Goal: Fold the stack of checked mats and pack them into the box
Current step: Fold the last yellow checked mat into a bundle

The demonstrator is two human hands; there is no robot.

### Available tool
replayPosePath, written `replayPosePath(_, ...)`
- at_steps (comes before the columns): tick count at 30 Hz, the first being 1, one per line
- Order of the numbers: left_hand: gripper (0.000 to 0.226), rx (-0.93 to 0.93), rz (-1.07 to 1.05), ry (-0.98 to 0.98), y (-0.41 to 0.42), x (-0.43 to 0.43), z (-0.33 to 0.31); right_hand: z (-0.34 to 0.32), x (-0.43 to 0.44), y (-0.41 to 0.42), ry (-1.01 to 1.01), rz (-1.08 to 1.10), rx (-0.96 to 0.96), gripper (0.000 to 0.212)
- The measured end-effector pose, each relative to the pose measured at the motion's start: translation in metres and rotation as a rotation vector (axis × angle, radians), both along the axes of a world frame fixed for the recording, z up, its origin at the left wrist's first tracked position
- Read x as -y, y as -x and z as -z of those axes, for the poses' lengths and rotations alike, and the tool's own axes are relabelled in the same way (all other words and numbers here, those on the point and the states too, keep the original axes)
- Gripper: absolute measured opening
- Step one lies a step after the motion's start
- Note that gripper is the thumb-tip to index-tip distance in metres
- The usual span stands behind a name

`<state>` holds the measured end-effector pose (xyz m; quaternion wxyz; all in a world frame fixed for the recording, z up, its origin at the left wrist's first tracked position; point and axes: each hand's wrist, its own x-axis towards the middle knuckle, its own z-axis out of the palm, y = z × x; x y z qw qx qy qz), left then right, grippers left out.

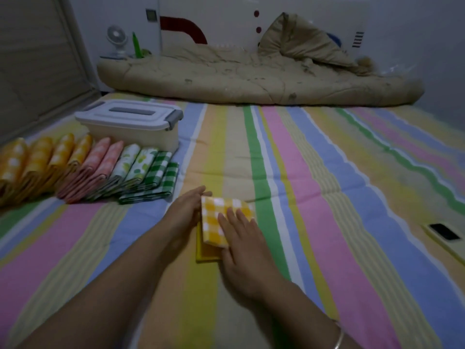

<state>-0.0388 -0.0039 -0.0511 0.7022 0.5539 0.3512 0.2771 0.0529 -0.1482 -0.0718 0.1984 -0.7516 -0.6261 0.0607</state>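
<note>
Folding apparently near complete: yellow checked mat [221, 217] at bed [327, 172] centre, pressed by flat, open right hand [241, 238]; left hand [186, 212], fingers straight, braces its edge. Folded mats [100, 170] at nine o'clock; box [133, 127] at ten, lid on, packing seemingly unstarted.

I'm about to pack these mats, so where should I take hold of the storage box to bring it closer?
Probably by the grey handle lying flat along the middle of the lid, coming from above. The storage box looks shut by the grey latch at its right end, and the row of folded mats crowds its near side.
</note>
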Motion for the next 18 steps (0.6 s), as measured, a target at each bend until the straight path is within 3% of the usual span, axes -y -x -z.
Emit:
replayPosePath(2, 0.035, -0.051, 0.021, -0.126, 0.011, -0.007, 0.006, 0.005, -0.002, 0.006, 0.076, -0.004, 0.077, 0.079)
replayPosePath(5, 0.056, -0.433, 0.311, -0.802, 0.020, 0.008, 0.019, 0.004, -0.002, 0.005, 0.197, -0.035, 0.054, 0.088)
replayPosePath(7, 0.092, -0.705, 0.418, -1.121, 0.021, 0.018, 0.028, -0.002, -0.003, -0.002, 0.249, -0.056, -0.037, 0.089)
replayPosePath(8, 0.108, -0.784, 0.412, -1.181, 0.023, 0.020, 0.029, -0.006, -0.005, -0.005, 0.223, -0.044, -0.165, 0.083)
replayPosePath(10, 0.116, -0.870, 0.407, -1.231, 0.024, 0.019, 0.038, -0.013, -0.005, -0.011, -0.056, 0.140, -0.593, 0.049)
replayPosePath(12, 0.111, -0.891, 0.417, -1.258, 0.024, 0.022, 0.043, -0.013, -0.003, -0.023, -0.353, 0.450, -0.688, 0.040)
replayPosePath(15, 0.107, -0.911, 0.393, -1.266, 0.022, 0.024, 0.045, -0.020, -0.005, -0.038, -0.146, 0.673, -0.542, 0.031)
replayPosePath(18, 0.097, -0.954, 0.390, -1.282, 0.023, 0.025, 0.046, -0.025, -0.013, -0.041, 0.025, 0.627, -0.735, 0.036)
